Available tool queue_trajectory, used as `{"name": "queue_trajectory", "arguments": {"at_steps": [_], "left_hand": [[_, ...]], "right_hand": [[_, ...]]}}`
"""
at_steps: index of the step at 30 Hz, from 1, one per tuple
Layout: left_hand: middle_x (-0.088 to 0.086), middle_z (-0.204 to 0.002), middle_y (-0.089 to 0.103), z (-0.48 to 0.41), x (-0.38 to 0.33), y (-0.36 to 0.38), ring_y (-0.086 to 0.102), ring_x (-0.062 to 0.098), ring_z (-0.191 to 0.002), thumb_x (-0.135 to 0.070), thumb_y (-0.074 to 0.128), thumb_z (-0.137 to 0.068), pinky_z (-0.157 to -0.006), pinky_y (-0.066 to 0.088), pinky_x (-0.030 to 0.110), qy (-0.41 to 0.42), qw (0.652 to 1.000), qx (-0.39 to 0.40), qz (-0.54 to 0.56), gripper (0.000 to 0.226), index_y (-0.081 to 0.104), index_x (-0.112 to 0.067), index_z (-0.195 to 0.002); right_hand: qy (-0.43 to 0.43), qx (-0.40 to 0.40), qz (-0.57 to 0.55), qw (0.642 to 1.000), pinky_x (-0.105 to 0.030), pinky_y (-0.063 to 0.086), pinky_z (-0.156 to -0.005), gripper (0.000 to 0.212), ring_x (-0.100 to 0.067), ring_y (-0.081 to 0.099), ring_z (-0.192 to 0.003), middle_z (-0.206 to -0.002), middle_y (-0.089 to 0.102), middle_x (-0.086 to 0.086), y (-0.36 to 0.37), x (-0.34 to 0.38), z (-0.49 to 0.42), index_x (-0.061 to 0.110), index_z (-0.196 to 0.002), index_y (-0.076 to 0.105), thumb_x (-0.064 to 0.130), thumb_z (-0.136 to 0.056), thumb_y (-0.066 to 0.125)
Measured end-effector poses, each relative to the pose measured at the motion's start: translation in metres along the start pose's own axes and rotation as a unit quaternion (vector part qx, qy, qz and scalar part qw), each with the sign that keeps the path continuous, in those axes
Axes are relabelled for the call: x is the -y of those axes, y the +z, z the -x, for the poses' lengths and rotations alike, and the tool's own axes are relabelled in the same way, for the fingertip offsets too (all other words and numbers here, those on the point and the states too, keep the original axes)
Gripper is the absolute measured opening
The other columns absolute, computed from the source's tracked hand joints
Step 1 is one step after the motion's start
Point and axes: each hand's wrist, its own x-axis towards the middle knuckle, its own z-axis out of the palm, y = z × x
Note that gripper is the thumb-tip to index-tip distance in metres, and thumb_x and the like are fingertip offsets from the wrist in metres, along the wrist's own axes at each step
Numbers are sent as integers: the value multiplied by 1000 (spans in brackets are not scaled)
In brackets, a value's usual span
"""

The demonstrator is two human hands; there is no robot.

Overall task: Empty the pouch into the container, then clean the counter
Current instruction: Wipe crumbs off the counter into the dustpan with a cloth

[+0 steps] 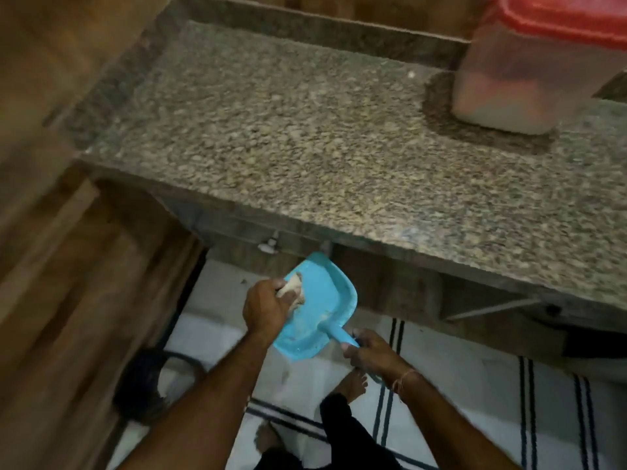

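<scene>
A light-blue plastic dustpan point(315, 307) hangs in the air below the front edge of the speckled granite counter point(305, 130). My right hand point(369, 354) grips its handle. My left hand point(264, 307) holds a small beige cloth point(291, 288) pressed against the pan's inner left side, where some pale residue lies. A clear plastic container point(519, 76) with a red lid point(570, 18) stands on the counter at the far right. No pouch is in view.
Wooden cabinet panels point(68, 266) rise along the left. Under the counter is a white tiled floor point(475, 401) with dark stripe lines. A dark round object point(142, 388) sits on the floor at lower left. My bare feet show below the dustpan.
</scene>
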Motion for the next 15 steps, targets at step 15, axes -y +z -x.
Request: {"name": "queue_trajectory", "arguments": {"at_steps": [15], "left_hand": [[12,-111,75,118,286,-137,69,31,-105,-40,73,-90,-79,47,30,-312,914,-189,177,36,75,-13,-114]], "right_hand": [[-40,154,259,953,-21,42,-55,8,-2,53,-54,-73,59,3,274,27,-22,22,-92,63,21,-99,62]]}}
